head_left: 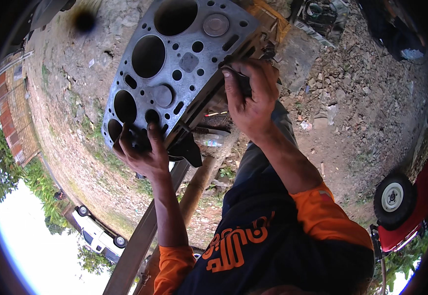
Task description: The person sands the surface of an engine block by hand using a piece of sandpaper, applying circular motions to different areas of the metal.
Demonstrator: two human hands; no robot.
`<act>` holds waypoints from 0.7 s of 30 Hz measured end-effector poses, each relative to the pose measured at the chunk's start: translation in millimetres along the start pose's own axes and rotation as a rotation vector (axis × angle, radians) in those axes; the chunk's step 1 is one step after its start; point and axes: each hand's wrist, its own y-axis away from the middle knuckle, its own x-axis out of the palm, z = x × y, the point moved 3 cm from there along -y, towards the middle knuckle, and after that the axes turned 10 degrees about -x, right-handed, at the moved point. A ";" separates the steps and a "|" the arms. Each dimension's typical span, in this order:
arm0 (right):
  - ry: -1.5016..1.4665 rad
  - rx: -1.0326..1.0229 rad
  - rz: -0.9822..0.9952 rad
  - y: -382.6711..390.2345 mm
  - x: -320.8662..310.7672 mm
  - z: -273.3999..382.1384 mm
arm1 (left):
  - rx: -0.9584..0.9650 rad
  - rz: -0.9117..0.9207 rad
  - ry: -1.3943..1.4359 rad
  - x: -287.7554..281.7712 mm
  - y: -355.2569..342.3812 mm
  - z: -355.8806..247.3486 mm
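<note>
A grey metal engine block (140, 93) lies tilted in front of me, its flat top face showing large round cylinder bores and several smaller holes. Two round metal discs, one near the far end (216, 24) and one nearer me (162, 95), show on that face. My left hand (145, 155) grips the block's near end, thumb by a small round hole and fingertips by the nearest bores. At the right side, my right hand (253, 96) has its fingers curled over the block's edge. Its palm side is partly hidden.
A wooden beam (145, 231) and a round pole (199, 189) run below the block. Metal parts (322, 14) lie on the stony ground at the far right. A red vehicle with a black tyre (393, 201) stands right, a white vehicle (98, 236) left.
</note>
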 end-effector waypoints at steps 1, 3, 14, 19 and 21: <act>0.004 -0.003 0.010 1.7 -1.9 -2.2 | 0.005 -0.005 0.006 0.4 0.3 0.3; -0.003 -0.006 0.008 3.6 -1.4 -3.4 | -0.068 0.025 0.002 -1.4 0.3 -1.7; -0.057 0.012 -0.013 -2.6 0.9 -0.1 | -0.013 0.077 -0.061 -1.7 -2.1 -0.4; -0.033 0.045 0.009 1.3 0.1 -0.7 | -0.081 0.176 -0.075 -4.6 -5.5 -10.2; -0.039 0.056 0.011 0.2 1.3 -1.0 | -0.037 0.164 -0.075 -2.9 -4.9 -5.8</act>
